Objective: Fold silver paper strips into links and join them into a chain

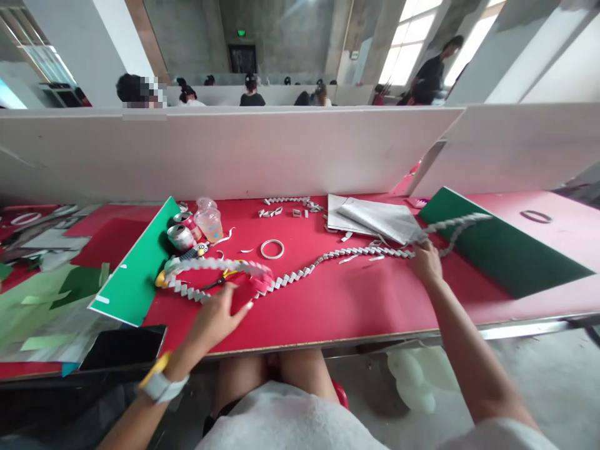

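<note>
A long folded-paper chain [293, 276] in grey and white zigzags across the red table. My right hand [426, 261] is closed around the chain near its right end, which loops beyond the hand against a green board. At left, my left hand [216, 315] is beside the looped other end, thumb stretched away from the fingers; motion blurs it, and whether it touches the chain is unclear. A blurred pink piece [262, 279] shows on that loop. Scissors with yellow handles [229, 274] lie inside the loop. A white ring [272, 249] rests farther back.
Green boards stand at left [135, 269] and right [506, 250]. Cans [181, 237], a plastic cup [209, 222] and a small bird figure [201, 249] cluster left. Paper sheets [375, 219] and short folded pieces [270, 213] lie behind the chain. A white partition [234, 153] closes the back.
</note>
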Motion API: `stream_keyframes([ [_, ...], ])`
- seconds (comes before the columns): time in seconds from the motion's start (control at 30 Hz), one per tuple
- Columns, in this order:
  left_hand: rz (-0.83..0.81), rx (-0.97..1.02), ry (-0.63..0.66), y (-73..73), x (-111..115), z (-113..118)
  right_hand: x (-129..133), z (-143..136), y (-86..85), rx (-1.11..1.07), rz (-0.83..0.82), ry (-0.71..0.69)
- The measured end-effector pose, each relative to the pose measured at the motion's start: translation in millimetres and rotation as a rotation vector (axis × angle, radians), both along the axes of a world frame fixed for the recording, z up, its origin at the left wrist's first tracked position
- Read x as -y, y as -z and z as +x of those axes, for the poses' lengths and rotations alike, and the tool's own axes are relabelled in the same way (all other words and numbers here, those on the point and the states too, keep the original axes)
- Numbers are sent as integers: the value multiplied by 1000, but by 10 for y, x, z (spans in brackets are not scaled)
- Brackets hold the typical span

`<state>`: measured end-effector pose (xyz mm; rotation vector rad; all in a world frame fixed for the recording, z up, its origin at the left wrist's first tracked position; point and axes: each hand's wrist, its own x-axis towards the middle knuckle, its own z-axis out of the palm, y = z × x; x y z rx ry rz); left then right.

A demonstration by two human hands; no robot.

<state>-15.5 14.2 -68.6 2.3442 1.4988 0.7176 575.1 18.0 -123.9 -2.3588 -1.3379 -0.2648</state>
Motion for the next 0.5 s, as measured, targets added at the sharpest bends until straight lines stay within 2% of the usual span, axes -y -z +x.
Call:
stream_keyframes([
  [0.03, -4, -88, 138, 206, -37, 200, -133, 2, 6, -9, -89, -20],
  [0.1, 16, -245, 220, 491, -98, 429, -329, 22, 13, -14, -225, -23],
  [0.13, 15, -272, 218, 569, -126, 467, -393, 36, 11, -12, -275, -19],
  [0.2, 10, -306, 191, 618, -185, 438, -461, 64, 0, 4, -330, -4],
  [0.27, 4, -322, 172, 560, -244, 339, -462, 79, -18, 28, -339, 13],
  [0.33, 7, -330, 152, 424, -298, 219, -422, 73, -40, 54, -317, 35],
  [0.4, 51, -298, 90, 230, -337, 87, -370, 54, -87, 74, -280, 58],
  [0.5, 233, -165, -77, -111, -365, -134, -326, 31, -266, 110, -185, 111],
])
